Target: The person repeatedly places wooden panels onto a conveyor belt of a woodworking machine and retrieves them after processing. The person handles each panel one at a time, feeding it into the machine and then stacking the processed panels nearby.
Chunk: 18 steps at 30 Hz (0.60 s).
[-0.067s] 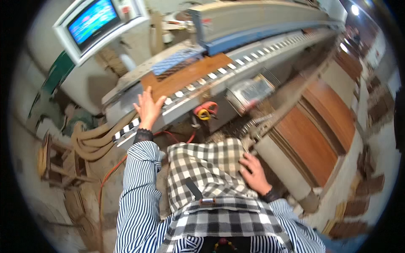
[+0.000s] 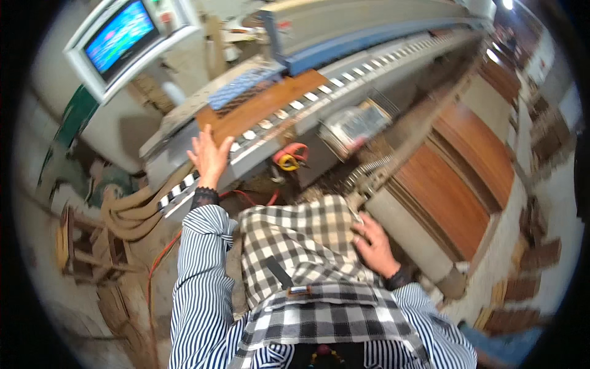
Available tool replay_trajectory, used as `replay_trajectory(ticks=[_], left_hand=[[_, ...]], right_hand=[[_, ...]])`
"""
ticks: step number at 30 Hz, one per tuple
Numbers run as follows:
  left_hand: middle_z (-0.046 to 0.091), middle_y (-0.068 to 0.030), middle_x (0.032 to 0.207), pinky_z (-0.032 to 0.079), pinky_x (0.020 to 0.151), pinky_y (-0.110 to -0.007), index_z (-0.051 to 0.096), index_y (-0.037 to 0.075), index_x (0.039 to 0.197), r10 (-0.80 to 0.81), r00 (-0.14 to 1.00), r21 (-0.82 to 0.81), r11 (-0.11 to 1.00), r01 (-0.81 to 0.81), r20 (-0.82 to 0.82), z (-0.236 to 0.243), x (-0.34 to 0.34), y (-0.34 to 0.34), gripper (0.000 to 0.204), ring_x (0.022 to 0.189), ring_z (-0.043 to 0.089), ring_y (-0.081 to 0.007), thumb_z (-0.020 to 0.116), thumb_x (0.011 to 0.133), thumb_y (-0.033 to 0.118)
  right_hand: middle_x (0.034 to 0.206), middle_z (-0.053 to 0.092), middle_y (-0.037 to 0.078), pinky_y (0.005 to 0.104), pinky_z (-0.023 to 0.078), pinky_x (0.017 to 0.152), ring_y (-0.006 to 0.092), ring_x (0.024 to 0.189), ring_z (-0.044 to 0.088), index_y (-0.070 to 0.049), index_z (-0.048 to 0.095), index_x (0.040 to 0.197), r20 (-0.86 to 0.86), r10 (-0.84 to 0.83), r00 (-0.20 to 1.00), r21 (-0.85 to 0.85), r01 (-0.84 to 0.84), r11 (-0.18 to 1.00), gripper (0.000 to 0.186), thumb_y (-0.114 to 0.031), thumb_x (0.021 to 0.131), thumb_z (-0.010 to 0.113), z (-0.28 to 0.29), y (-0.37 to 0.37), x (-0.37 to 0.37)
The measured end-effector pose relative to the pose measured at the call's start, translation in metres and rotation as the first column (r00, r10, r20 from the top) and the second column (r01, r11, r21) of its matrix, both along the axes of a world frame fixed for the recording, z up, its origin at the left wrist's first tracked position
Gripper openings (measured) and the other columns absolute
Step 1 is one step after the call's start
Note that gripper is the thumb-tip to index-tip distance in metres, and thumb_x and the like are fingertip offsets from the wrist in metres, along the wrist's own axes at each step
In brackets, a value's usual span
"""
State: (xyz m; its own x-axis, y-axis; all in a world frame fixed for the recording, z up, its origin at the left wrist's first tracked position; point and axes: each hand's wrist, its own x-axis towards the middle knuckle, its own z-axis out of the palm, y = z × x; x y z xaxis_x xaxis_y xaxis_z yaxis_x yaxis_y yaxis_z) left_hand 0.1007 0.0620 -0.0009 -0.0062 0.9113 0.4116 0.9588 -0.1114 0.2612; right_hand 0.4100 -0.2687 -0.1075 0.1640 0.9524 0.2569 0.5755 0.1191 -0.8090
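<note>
My left hand [image 2: 210, 157] is stretched out with its fingers spread, at the near left end of a brown wood-grain board [image 2: 264, 104]. Its fingertips lie on or right against the board's edge; I cannot tell how firmly. The board lies flat along the bed of a long machine [image 2: 344, 98], beside a row of black and white pads. By the right side of my checked apron [image 2: 295, 237] is my right hand [image 2: 375, 246], holding nothing visible, its fingers loosely bent and apart.
A screen in a white frame [image 2: 120, 40] stands at the upper left. Brown panels [image 2: 442, 200] lie on a conveyor with a grey roller to the right. Thick hoses [image 2: 132, 215] and a wooden stool [image 2: 92, 246] are at the left. Red-and-yellow tape rolls [image 2: 289, 157] hang below the machine bed.
The whole view has shifted slightly, with the machine and board a little further left. My right hand has moved slightly against the apron. My left hand keeps its place by the board.
</note>
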Motion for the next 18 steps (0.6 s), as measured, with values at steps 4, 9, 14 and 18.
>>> replay_trajectory(ticks=[4, 9, 14, 18], left_hand=[[0.057, -0.0157, 0.129, 0.038, 0.103, -0.042, 0.056, 0.005, 0.127, -0.502, 0.846, 0.391, 0.826, 0.406, 0.18, -0.01, 0.1, -0.027, 0.041, 0.121, 0.051, -0.0338, 0.061, 0.089, 0.019], [0.062, -0.0149, 0.124, 0.043, 0.1, -0.035, 0.057, 0.002, 0.126, -0.544, 0.339, -0.079, 0.444, 0.892, 0.767, -0.059, 0.24, -0.088, 0.038, 0.117, 0.057, -0.0257, 0.057, 0.093, 0.02], [0.053, -0.0102, 0.135, 0.034, 0.106, -0.033, 0.045, 0.004, 0.14, 0.001, 0.394, -0.389, 0.165, 0.906, 0.919, -0.107, 0.346, -0.12, 0.049, 0.129, 0.044, -0.0205, 0.056, 0.097, 0.024], [0.053, -0.0123, 0.134, 0.035, 0.104, -0.03, 0.044, -0.003, 0.138, -0.038, 0.394, -0.389, 0.094, 0.916, 0.918, -0.174, 0.391, -0.122, 0.046, 0.122, 0.048, -0.0207, 0.05, 0.099, 0.02]], right_hand=[[0.134, 0.055, 0.015, 0.041, 0.037, 0.107, 0.0303, 0.125, 0.05, -0.004, 0.063, 0.116, -0.101, -0.426, 0.899, 0.054, 0.432, 0.9, 0.027, -0.011, 0.09, 0.058, 0.023, -0.046, 0.08], [0.129, 0.058, 0.011, 0.0352, 0.038, 0.105, 0.0242, 0.122, 0.052, -0.001, 0.059, 0.124, -0.022, -0.882, 0.471, 0.207, 0.865, 0.457, 0.032, -0.012, 0.094, 0.055, 0.007, -0.135, 0.186], [0.143, 0.046, 0.014, 0.0345, 0.033, 0.107, 0.0241, 0.13, 0.044, 0.001, 0.044, 0.139, -0.191, -0.943, 0.274, -0.083, 0.952, 0.293, 0.052, -0.018, 0.094, 0.059, -0.017, -0.185, 0.248], [0.142, 0.046, 0.013, 0.0353, 0.036, 0.105, 0.0245, 0.128, 0.045, 0.001, 0.042, 0.141, -0.379, -0.903, 0.204, -0.365, 0.864, 0.348, 0.06, -0.032, 0.094, 0.059, -0.017, -0.194, 0.27]])
